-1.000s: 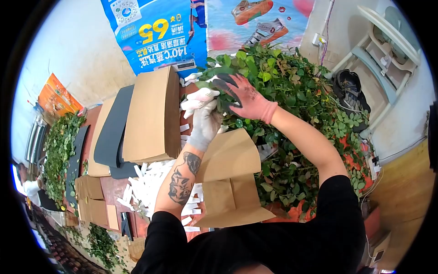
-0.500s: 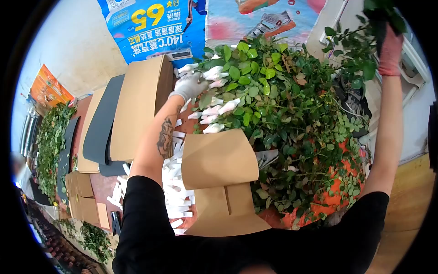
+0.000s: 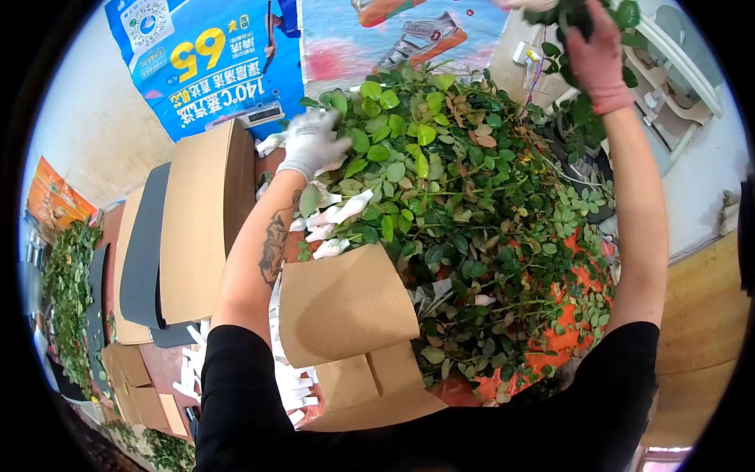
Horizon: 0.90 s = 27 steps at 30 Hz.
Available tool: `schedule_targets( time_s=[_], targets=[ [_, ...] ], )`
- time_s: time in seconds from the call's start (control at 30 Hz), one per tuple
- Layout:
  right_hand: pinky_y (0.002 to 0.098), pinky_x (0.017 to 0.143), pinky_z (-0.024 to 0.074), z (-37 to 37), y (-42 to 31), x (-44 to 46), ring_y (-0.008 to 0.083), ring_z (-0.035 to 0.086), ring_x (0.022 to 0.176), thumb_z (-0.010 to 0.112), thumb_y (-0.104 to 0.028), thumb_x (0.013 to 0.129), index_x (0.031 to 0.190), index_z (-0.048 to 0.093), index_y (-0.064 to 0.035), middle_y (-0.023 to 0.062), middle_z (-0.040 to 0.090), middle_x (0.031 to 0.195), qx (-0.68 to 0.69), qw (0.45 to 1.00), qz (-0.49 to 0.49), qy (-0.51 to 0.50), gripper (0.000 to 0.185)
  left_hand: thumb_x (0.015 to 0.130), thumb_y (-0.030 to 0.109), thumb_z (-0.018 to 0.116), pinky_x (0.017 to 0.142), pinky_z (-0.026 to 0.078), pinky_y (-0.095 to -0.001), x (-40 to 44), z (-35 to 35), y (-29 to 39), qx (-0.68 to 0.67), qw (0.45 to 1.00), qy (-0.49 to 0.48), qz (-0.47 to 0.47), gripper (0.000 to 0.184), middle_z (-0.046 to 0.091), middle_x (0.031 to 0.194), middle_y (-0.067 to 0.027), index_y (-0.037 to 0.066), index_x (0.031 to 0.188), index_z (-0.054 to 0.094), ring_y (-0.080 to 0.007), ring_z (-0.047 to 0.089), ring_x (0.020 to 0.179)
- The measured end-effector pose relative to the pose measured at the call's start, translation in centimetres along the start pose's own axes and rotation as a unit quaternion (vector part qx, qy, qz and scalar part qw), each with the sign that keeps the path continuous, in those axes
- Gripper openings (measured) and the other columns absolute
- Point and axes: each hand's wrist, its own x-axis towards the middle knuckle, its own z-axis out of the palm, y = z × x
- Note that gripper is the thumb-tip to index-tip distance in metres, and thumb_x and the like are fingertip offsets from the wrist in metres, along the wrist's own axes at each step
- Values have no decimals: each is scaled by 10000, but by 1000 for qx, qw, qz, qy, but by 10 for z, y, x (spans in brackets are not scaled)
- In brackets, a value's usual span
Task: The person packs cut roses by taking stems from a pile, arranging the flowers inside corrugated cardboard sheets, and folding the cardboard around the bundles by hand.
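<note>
My left hand (image 3: 311, 145), in a white-grey glove, is over the left edge of the leafy pile (image 3: 464, 181), fingers apart, beside white-wrapped flower heads (image 3: 340, 211). Its fingertips are slightly blurred. At the upper right, my right hand (image 3: 599, 64) in a pink and black glove is closed round leafy stems (image 3: 580, 118), with a pale wrapped head at the top edge of the view. Below the pile's left side lies bent corrugated cardboard (image 3: 346, 305), beside white paper strips (image 3: 292, 385).
Stacked brown cardboard (image 3: 197, 212) and dark sheets (image 3: 143, 244) stand left of my left arm. Posters (image 3: 212, 63) cover the wall behind. A pale chair frame (image 3: 672, 71) is at the right, and more foliage (image 3: 69, 291) lies far left.
My right hand has gone from the pile to the upper right with leafy stems. My left hand has left the wrapped heads it was at and its fingers have spread. The view has shifted.
</note>
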Motion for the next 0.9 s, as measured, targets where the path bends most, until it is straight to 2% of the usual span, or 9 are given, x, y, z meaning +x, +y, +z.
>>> schedule_targets(
  time_s=[0.07,0.1,0.4,0.57,0.67,0.73,0.77,0.87,0.9],
  targets=[
    [352,684,497,10,-17,-3,252,607,777,568,-13,780,1125,560,-25,151,614,911,-71,986,-62,-138,346,699,439,569,934,407,-390,-7,24,2,-13,998,-52,-42,611,571,1159,-188,82,1193,529,-328,528,1103],
    [346,917,456,38,26,-35,262,565,1052,564,-79,754,1230,508,-74,145,583,1135,-93,985,-111,-98,480,702,432,565,929,410,-393,-4,20,2,-27,993,-100,-57,597,572,1159,-189,80,1183,537,-329,534,1095],
    [381,1001,395,91,-72,-75,290,487,1158,590,-163,752,1266,472,-135,154,500,1250,50,939,-10,-339,528,737,206,622,849,469,-381,11,-45,-6,-72,985,-151,35,392,615,1076,-177,68,1102,588,-304,604,966],
    [350,1072,294,145,-106,-112,290,407,1231,681,-181,657,1331,375,-66,154,443,1301,275,880,3,-387,749,862,97,525,847,467,-291,-4,-76,-19,-470,791,-373,118,309,607,1091,-88,-20,1147,549,-146,582,945],
    [350,1040,327,138,-126,-100,290,446,1189,697,-122,617,1305,406,-42,173,494,1244,295,809,109,-497,751,940,186,446,777,507,-267,-32,-83,-15,-618,742,-259,36,333,604,1093,-98,-13,1200,505,-136,600,918],
    [358,999,368,131,-127,-107,305,495,1112,684,-115,638,1235,473,-41,171,545,1152,280,841,64,-458,637,927,391,476,746,513,-288,-38,-60,-18,-757,585,-293,-13,508,599,1090,-105,-21,1223,484,-131,583,944],
    [366,958,409,127,-124,-109,319,543,1035,671,-108,659,1164,540,-41,169,596,1060,263,868,18,-420,525,890,527,473,768,495,-284,-34,-51,-31,-747,556,-360,63,581,622,1032,-78,21,1166,545,-159,597,876],
    [368,915,431,102,-92,-107,297,567,958,660,-78,658,1086,578,-39,142,611,992,216,925,19,-312,438,885,563,450,803,481,-289,-56,-56,-18,-712,678,-179,34,677,566,1141,-111,1,1261,473,-161,558,943],
    [368,906,432,89,-75,-104,279,568,955,660,-81,665,1077,577,-39,130,612,979,242,921,105,-286,423,893,543,450,834,472,-295,-58,-49,-23,-593,796,-119,15,655,571,1149,-108,13,1278,461,-150,553,946]
  ],
)
